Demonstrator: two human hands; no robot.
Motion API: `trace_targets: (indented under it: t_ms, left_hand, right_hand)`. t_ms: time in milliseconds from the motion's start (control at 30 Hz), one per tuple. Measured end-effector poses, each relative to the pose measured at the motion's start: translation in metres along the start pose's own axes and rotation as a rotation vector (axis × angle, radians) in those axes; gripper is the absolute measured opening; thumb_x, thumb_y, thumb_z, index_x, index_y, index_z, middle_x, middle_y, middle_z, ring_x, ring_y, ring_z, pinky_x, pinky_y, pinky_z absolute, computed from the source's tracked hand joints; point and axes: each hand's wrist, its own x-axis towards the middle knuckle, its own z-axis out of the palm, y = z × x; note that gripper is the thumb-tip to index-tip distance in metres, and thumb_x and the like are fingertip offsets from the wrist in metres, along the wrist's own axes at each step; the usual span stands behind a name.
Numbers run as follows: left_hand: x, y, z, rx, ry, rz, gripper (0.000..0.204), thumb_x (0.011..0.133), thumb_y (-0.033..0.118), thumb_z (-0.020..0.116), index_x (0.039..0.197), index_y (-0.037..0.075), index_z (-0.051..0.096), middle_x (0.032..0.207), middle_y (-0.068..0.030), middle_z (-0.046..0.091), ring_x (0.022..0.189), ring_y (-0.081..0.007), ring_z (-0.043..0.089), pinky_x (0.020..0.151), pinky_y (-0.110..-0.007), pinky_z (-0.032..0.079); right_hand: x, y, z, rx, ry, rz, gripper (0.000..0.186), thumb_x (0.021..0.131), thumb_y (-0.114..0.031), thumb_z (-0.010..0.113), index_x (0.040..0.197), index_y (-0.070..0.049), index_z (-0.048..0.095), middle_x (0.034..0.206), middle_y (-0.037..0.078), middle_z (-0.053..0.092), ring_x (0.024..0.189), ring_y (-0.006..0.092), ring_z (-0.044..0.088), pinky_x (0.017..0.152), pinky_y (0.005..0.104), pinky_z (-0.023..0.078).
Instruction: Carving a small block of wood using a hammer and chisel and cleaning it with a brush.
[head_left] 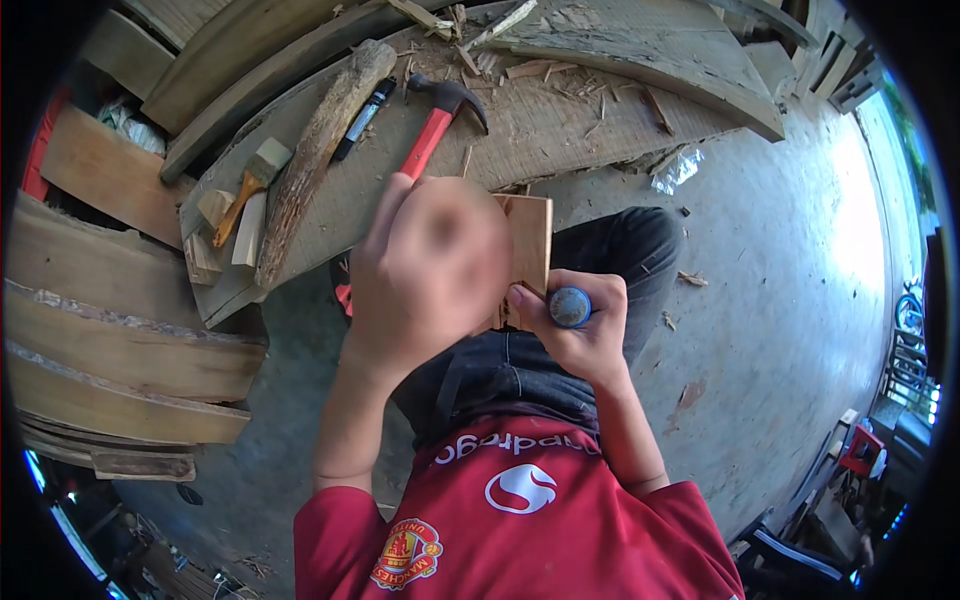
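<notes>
My left hand (415, 270) is closed around a hammer (428, 140) with a red handle and a dark claw head. The head points away from me, and part of this hand is blurred. In my right hand (590, 335) is a chisel (570, 307), its round blue handle end facing up. The chisel's blade is hidden. Between my hands, over my lap, stands a light brown wooden board (531, 243). My right thumb and fingers are against its lower right edge, and my left hand covers its left part.
A thick wooden slab (590, 135) strewn with chips lies ahead. On its left are a paintbrush (250, 190), a rough wood strip (325, 160) and a dark marker (365, 118). Stacked planks (130, 350) stand left. Clear plastic (678, 172) lies on the concrete floor (770, 260).
</notes>
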Motion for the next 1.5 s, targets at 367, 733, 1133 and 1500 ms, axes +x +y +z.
trace_targets:
  t_ms: [367, 733, 1133, 1500]
  left_hand:
    - [-0.029, 0.007, -0.009, -0.099, 0.144, -0.283, 0.021, 0.074, 0.001, 0.073, 0.094, 0.000, 0.068, 0.084, -0.0104, 0.060, 0.075, -0.0261, 0.059, 0.067, -0.034, 0.047]
    - [-0.051, 0.012, 0.013, -0.010, -0.162, -0.058, 0.048, 0.060, 0.009, 0.074, 0.107, 0.008, 0.068, 0.084, -0.0049, 0.046, 0.074, -0.0229, 0.047, 0.057, -0.034, 0.042]
    - [-0.031, 0.015, 0.006, 0.108, -0.244, -0.154, 0.069, 0.056, 0.010, 0.080, 0.122, 0.012, 0.063, 0.099, -0.0086, 0.049, 0.089, -0.0268, 0.049, 0.074, -0.038, 0.044]
    - [-0.032, 0.025, 0.013, -0.353, -0.049, -0.504, 0.044, 0.072, 0.012, 0.079, 0.110, -0.001, 0.060, 0.090, -0.0096, 0.060, 0.076, -0.0179, 0.059, 0.059, -0.025, 0.045]
  right_hand:
    - [-0.004, 0.006, -0.001, 0.107, 0.068, 0.285, 0.019, 0.082, -0.013, 0.074, 0.072, 0.001, 0.068, 0.056, -0.006, 0.055, 0.054, 0.0001, 0.046, 0.048, 0.0187, 0.035]
    - [-0.002, 0.004, 0.013, 0.021, 0.199, 0.135, 0.021, 0.083, -0.011, 0.073, 0.071, 0.004, 0.066, 0.050, 0.002, 0.053, 0.050, 0.0028, 0.045, 0.044, 0.0233, 0.038]
    - [0.000, 0.004, 0.015, -0.130, 0.245, -0.106, 0.011, 0.080, -0.007, 0.073, 0.076, 0.003, 0.068, 0.055, 0.009, 0.059, 0.046, 0.0118, 0.055, 0.046, 0.0242, 0.043]
    - [0.001, -0.004, 0.013, 0.082, 0.361, 0.072, 0.015, 0.085, -0.009, 0.071, 0.078, 0.004, 0.069, 0.055, 0.001, 0.060, 0.053, 0.0020, 0.053, 0.047, 0.0205, 0.041]
